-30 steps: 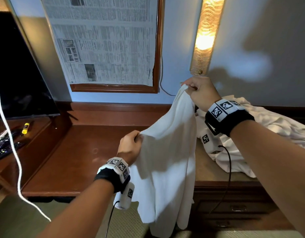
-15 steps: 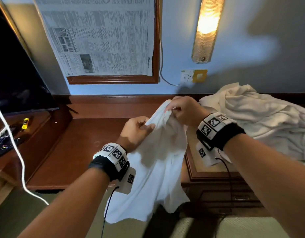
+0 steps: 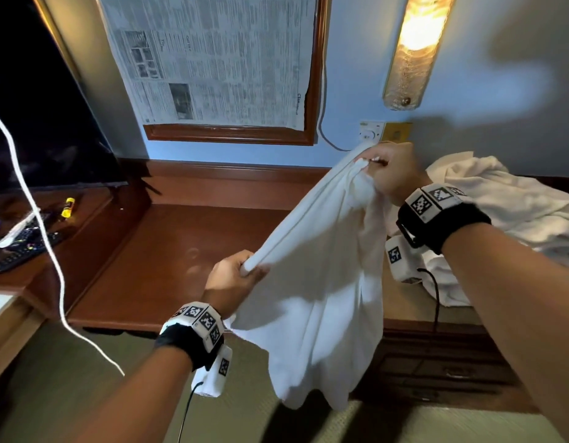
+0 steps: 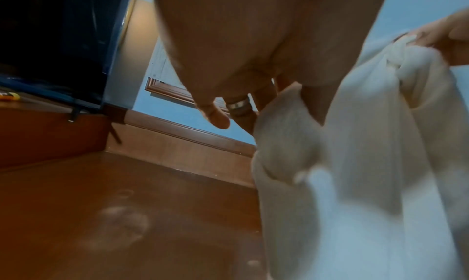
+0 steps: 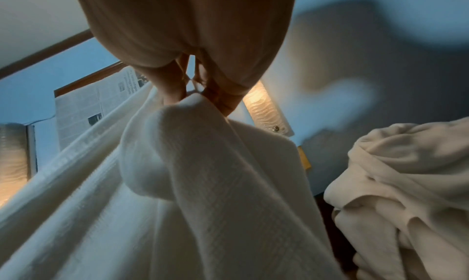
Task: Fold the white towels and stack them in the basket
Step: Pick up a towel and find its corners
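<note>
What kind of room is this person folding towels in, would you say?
Probably a hotel room or a bedroom. A long built-in wooden desk runs along the wall with a flat-screen TV and its remote at one end, a decorative wall lamp glows above, and a pile of white linen waits on it.

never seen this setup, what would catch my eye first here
A white towel stretched in mid-air over the wooden desk, gripped by the left hand low and the right hand higher. Behind it, a crumpled towel heap at right and a glowing wall lamp above.
</note>
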`<state>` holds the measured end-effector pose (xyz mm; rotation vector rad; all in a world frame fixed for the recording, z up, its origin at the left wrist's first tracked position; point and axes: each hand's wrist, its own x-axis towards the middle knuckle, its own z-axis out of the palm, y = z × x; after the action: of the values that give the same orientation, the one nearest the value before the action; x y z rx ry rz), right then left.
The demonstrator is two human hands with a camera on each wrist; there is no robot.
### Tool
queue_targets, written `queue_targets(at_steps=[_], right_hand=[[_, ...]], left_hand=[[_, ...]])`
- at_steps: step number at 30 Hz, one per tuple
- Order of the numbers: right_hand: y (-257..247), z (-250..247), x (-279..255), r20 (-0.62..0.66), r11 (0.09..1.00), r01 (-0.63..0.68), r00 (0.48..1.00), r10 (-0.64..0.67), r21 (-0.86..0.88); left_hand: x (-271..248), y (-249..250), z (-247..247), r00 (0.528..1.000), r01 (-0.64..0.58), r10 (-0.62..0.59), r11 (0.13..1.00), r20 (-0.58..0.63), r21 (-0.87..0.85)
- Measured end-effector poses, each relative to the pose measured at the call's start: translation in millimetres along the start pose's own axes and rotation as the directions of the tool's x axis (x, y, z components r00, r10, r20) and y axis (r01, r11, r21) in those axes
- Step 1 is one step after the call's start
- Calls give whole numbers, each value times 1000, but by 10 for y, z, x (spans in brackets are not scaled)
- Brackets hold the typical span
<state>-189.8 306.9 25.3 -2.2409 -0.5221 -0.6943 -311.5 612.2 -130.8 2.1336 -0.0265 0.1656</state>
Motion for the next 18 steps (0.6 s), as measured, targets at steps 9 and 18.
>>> queue_targets(at_steps=[9,18], right_hand=[[235,-192,-202,-30,967,-232,973,230,-104],[200,-185,-377,38,953,-280,957,286,-114]], left_hand=[[-78,-278,-152,996,60,-83,766,7,641],[-57,-159,-371,996,-30,-55,586,77,810]])
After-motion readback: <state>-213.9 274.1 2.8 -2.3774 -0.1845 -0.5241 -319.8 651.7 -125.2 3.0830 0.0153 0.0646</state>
